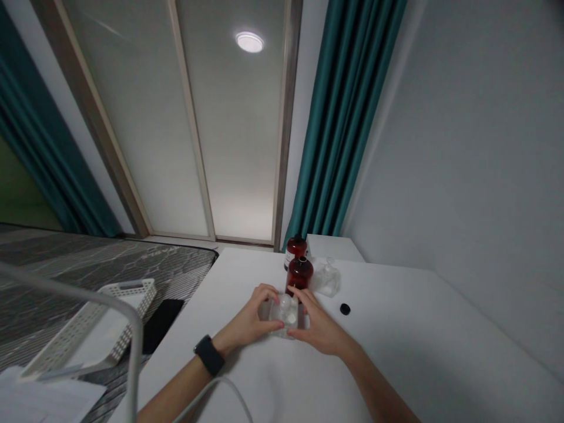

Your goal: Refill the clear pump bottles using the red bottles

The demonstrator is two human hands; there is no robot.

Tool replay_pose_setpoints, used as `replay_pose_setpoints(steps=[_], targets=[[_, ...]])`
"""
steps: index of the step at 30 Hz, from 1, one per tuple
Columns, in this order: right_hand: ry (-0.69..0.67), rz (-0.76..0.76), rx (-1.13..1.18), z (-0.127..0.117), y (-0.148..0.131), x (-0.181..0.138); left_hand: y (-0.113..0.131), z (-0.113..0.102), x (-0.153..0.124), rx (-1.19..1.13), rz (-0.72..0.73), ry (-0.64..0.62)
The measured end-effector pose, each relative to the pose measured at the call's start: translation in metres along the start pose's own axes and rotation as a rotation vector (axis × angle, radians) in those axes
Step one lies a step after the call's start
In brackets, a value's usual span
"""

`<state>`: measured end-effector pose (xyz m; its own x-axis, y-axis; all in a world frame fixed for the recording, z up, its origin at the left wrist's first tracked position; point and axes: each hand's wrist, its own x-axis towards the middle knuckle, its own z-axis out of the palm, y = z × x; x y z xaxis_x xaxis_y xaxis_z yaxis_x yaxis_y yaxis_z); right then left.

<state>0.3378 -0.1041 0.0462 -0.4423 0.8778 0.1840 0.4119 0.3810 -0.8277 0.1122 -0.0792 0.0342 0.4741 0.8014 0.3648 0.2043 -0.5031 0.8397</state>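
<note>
Both my hands close around a small clear bottle (285,314) standing on the white table (396,352). My left hand (251,320), with a black watch on its wrist, grips the bottle's left side. My right hand (319,329) grips its right side, fingers curled. Just behind the clear bottle stands an open amber bottle (299,274), and a second amber bottle (294,248) stands farther back. A clear glass flask (326,279) sits to the right of the amber ones. A small black cap (345,309) lies on the table right of my hands.
A white perforated basket (101,326) and a black flat object (161,323) lie on the grey patterned surface at left. A white curved tube (110,305) crosses the lower left. Teal curtains (348,117) hang behind the table, with the wall close on the right.
</note>
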Motion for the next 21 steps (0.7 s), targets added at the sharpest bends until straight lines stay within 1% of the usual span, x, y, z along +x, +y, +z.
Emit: replay_pose_setpoints(steps=[2, 7, 12, 17, 21], targets=[[-0.005, 0.013, 0.004, -0.001, -0.002, -0.001, 0.001, 0.0, 0.0, -0.002, -0.01, 0.002], [-0.002, 0.019, 0.003, -0.003, -0.004, -0.002, 0.004, 0.0, -0.001, 0.001, 0.004, -0.044], [0.005, -0.006, 0.008, -0.003, -0.003, -0.002, 0.007, 0.0, -0.001, -0.011, -0.019, -0.009], [0.025, -0.013, -0.007, -0.002, -0.003, -0.002, 0.011, -0.001, -0.001, 0.001, -0.011, -0.034], [0.033, -0.004, -0.013, 0.0, -0.003, -0.004, 0.01, 0.001, -0.001, -0.018, -0.037, 0.0]])
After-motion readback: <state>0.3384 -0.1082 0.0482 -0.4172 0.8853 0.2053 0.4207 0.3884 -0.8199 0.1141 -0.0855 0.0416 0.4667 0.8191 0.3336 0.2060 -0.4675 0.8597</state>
